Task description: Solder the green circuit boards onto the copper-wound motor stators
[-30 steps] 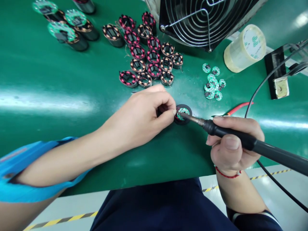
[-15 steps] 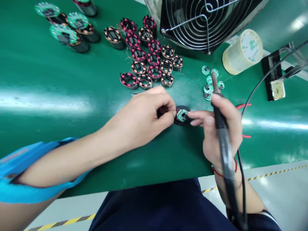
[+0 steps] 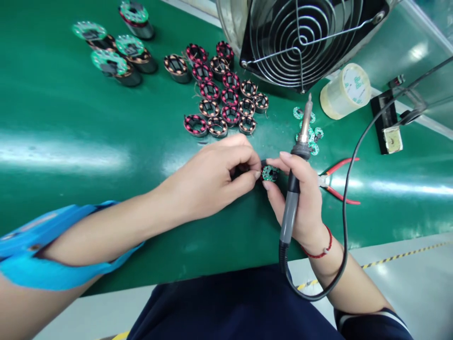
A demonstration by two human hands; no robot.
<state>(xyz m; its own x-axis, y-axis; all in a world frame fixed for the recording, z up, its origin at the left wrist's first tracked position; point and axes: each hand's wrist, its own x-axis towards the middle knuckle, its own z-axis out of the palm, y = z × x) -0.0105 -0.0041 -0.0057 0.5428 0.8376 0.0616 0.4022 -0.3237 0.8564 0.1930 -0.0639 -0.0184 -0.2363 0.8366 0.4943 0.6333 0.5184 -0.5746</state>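
Note:
A small round motor stator with a green circuit board (image 3: pixel 270 173) on top rests on the green table (image 3: pixel 71 118). My left hand (image 3: pixel 215 177) pinches its left side with thumb and forefinger. My right hand (image 3: pixel 299 193) grips a soldering iron (image 3: pixel 295 174) upright, tip pointing away from the part, while its thumb and forefinger touch the stator's right side.
Several wound coil stators (image 3: pixel 222 104) lie behind my hands, and finished ones with green boards (image 3: pixel 113 52) at far left. Loose green boards (image 3: pixel 313 134), red-handled pliers (image 3: pixel 336 182), a tape roll (image 3: pixel 345 90), a wire-guarded fan (image 3: pixel 304 38) and an iron stand (image 3: pixel 387 127) sit right.
The iron's tip left the board and swung upright in my right hand. My right fingers came onto the stator. My left hand kept its pinch.

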